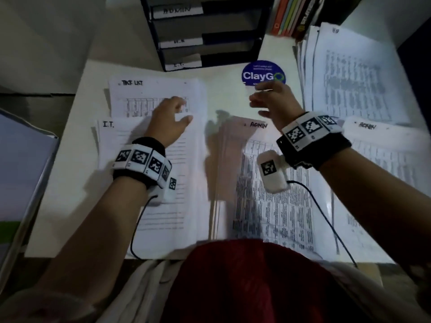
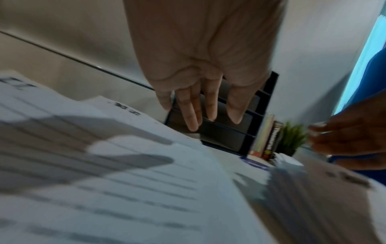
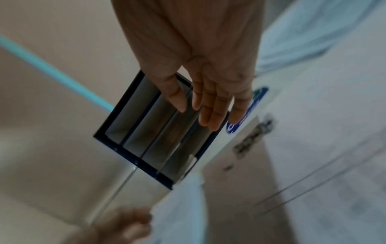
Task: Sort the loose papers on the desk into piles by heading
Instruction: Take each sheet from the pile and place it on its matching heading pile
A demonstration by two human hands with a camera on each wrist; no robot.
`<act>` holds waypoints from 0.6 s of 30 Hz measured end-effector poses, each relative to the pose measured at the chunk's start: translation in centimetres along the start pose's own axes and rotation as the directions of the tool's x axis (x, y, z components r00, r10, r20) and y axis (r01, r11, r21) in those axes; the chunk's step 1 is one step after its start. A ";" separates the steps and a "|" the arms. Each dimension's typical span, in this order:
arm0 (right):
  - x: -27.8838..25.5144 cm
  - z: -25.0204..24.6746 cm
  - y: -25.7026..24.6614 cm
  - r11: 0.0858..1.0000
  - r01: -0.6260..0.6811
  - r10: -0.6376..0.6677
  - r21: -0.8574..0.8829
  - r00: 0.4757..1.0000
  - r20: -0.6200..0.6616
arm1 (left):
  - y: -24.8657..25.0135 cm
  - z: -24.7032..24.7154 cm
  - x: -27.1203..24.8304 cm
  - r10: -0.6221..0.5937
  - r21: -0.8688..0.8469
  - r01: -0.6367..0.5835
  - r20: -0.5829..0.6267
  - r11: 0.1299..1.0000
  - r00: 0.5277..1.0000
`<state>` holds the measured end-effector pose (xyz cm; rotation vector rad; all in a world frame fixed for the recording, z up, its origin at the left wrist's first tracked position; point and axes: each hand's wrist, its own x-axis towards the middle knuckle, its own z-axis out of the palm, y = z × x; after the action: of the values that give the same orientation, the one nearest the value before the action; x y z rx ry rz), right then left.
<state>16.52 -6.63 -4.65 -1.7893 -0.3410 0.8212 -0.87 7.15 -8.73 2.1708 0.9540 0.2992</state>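
Note:
Several paper piles lie on the white desk (image 1: pixel 70 183). A pile headed "I.T." (image 1: pixel 149 183) sits near left, with a pile headed "TASK LIST" (image 1: pixel 149 94) behind it. A pile headed "ADMIN" (image 1: pixel 275 194) lies in the middle, and another "ADMIN" sheet (image 1: pixel 384 155) is at the right. My left hand (image 1: pixel 170 122) hovers over the top of the I.T. pile, fingers straight and empty (image 2: pixel 198 102). My right hand (image 1: pixel 270 101) hangs above the desk beyond the middle ADMIN pile, fingers straight, holding nothing (image 3: pixel 211 102).
A dark stacked letter tray (image 1: pixel 205 33) with labelled tiers stands at the back centre. A blue "ClayGo" sticker (image 1: pixel 261 73) is on the desk. A thick unsorted paper stack (image 1: pixel 349 75) lies back right, with books (image 1: pixel 293 15) behind it. A small green plant (image 2: pixel 292 138) stands beside the books.

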 end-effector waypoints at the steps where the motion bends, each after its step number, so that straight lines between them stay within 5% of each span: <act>1: -0.1 -1.0 0.6 0.983 0.055 -0.063 -0.175 0.997 -0.040 | 1.0 0.9 -0.2 0.016 -0.009 -0.016 0.019 1.000 1.000; 4: -0.9 -3.2 3.1 0.764 0.117 -0.144 -0.634 0.990 0.009 | 3.5 3.4 -1.0 0.038 -0.045 -0.034 0.102 0.998 0.994; 7: -2.3 -3.8 5.3 0.467 0.170 -0.110 -0.868 0.985 0.133 | 5.3 5.2 -1.9 0.034 -0.066 -0.021 0.189 0.998 0.981; 9: -3.0 -3.8 6.5 0.329 0.236 -0.141 -0.914 0.970 0.200 | 5.9 6.0 -2.3 0.044 -0.034 -0.037 0.231 0.999 0.972; 13: -4.1 -3.6 7.7 0.203 0.341 -0.305 -0.918 0.913 0.272 | 6.6 6.5 -3.6 0.042 -0.139 -0.020 0.161 0.990 0.986; 18: -5.3 -3.7 8.5 0.047 0.437 -0.260 -0.898 0.874 0.411 | 6.5 6.3 -3.9 -0.162 -0.301 0.162 0.027 0.940 0.986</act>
<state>13.90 -15.59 -9.83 -2.6593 -1.7414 0.2452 2.96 -1.95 -8.29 1.8023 1.0084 0.3397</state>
